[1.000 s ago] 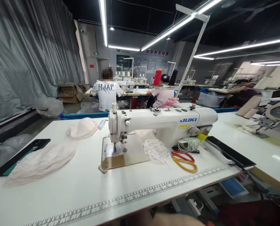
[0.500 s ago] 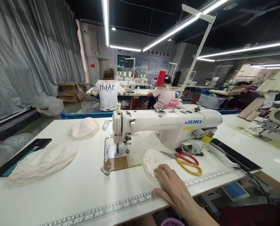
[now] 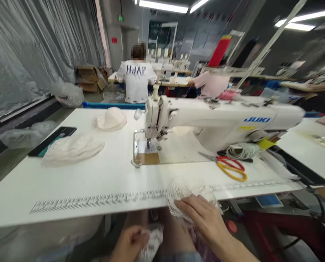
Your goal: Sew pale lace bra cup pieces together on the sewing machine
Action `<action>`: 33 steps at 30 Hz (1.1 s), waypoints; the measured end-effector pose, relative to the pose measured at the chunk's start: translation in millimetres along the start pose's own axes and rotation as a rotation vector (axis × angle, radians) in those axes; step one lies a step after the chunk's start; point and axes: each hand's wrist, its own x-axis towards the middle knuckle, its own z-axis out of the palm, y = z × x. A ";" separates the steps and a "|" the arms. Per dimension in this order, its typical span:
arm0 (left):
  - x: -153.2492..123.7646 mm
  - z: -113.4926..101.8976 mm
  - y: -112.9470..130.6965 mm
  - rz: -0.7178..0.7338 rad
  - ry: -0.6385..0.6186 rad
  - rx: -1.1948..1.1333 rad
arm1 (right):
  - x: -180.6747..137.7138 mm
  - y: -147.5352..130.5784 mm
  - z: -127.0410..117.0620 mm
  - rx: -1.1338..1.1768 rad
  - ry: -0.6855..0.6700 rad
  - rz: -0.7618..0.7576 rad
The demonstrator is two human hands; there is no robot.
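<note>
At the table's front edge my right hand (image 3: 202, 216) is closed on a cream, lacy fabric piece (image 3: 175, 193), fingers over its top and thumb hidden. Part of that piece hangs past the edge. Low in the view, above my lap, my left hand (image 3: 132, 240) pinches a small whitish, crumpled piece with grey marks (image 3: 153, 242); it is blurred, so its kind is unclear. Behind them stands a white JUKI sewing machine (image 3: 206, 114). Red-and-yellow-handled scissors (image 3: 229, 167) lie right of its needle area.
A stack of cream fabric pieces (image 3: 73, 147) lies at the left, with a cup-shaped cream pile (image 3: 111, 118) behind. A printed ruler (image 3: 96, 200) runs along the front of the white table (image 3: 118, 182). Coiled cord (image 3: 241, 151) sits by the machine. Co-workers sit farther back.
My right hand has drawn the lacy piece from beside the scissors toward me to the table edge. My left hand has come into view with the whitish piece. The camera has tilted down.
</note>
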 end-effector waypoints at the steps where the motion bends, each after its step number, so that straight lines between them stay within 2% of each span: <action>1: -1.0 2.3 0.3 0.040 0.048 -0.028 | -2.8 -7.0 -5.0 0.124 -0.008 -0.009; 2: -2.4 5.1 2.0 0.068 0.064 -0.064 | -4.6 -13.0 -10.3 0.267 -0.040 0.011; 5: -7.4 14.9 13.0 0.084 0.097 -0.146 | -4.6 -24.6 -20.4 0.732 -0.305 0.171; 8: -13.2 23.4 24.1 0.067 0.006 -0.207 | -1.6 -29.4 -10.1 0.934 -0.522 0.320; 11: -19.9 26.8 27.4 0.089 -0.088 -0.218 | -1.0 -31.3 15.8 0.874 -0.579 0.403; 15: -25.2 23.9 22.5 0.129 -0.110 -0.230 | -1.7 -32.7 40.2 0.758 -0.589 0.383; 19: -25.4 21.2 19.5 0.120 -0.098 -0.243 | 0.0 -35.0 43.1 0.743 -0.589 0.325; 26: -28.8 19.7 22.8 0.080 -0.161 -0.257 | 4.6 -34.9 46.6 0.647 -0.625 0.268; 30: -29.0 22.3 16.2 0.096 -0.106 -0.133 | 6.5 -39.8 49.2 0.550 -0.640 0.299; 33: -28.7 23.4 10.6 0.107 -0.043 -0.122 | 5.5 -41.7 52.1 0.506 -0.616 0.287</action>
